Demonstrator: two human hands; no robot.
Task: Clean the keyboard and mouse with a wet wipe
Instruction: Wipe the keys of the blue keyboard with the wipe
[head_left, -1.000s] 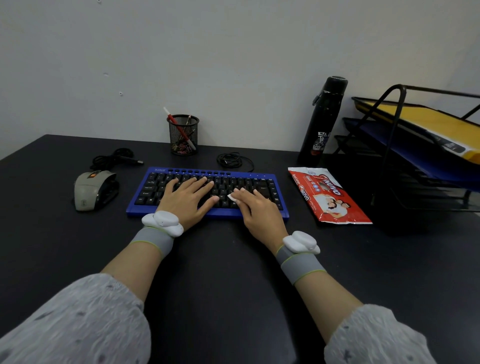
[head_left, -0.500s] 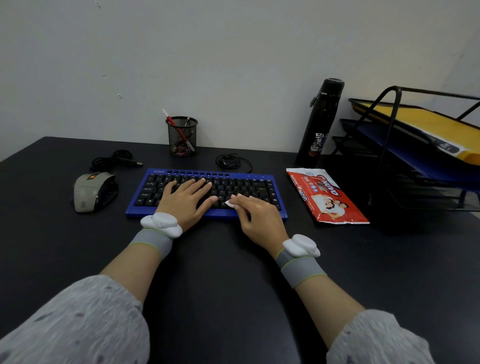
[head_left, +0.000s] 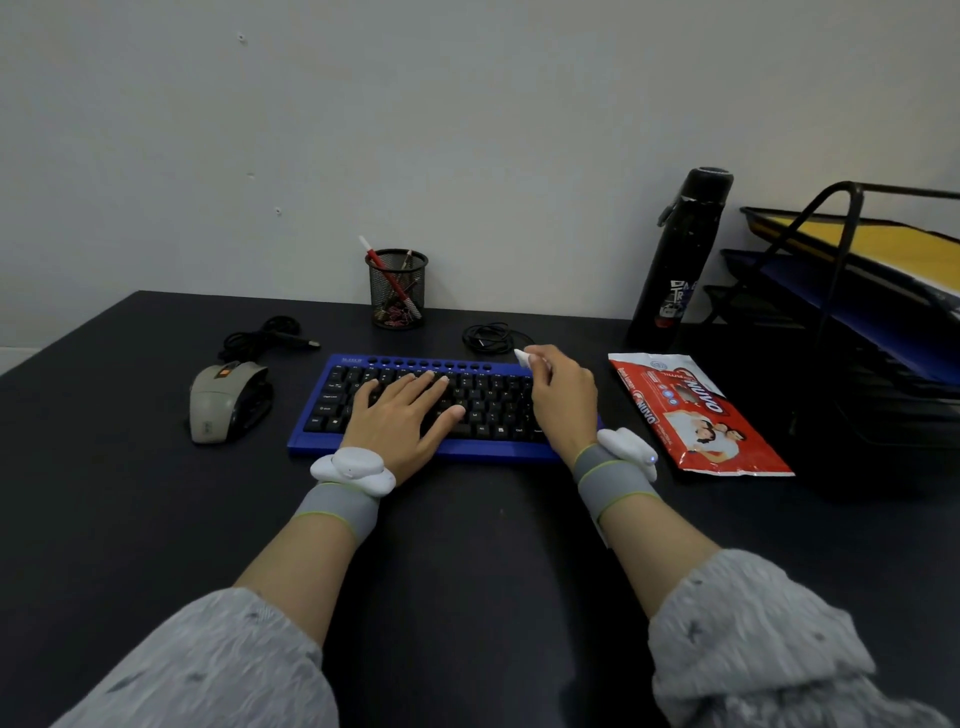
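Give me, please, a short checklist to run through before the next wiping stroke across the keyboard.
1. Wet wipe pinched in the right hand: ok.
2. Left hand flat on the blue keyboard, steadying it: ok.
3. Wipe placed at the keyboard's far right corner: ok.
4. Wipe moist enough: cannot tell.
5. Grey mouse lying left of the keyboard, untouched, cleaning pending: not ok.

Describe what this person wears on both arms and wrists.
The loose light grey left sleeve and right sleeve carry small dark flecks. Each wrist has a grey elastic band edged yellow-green, left band and right band, topped by a rounded white plastic device, left device, right device; the right one shows a blue light.
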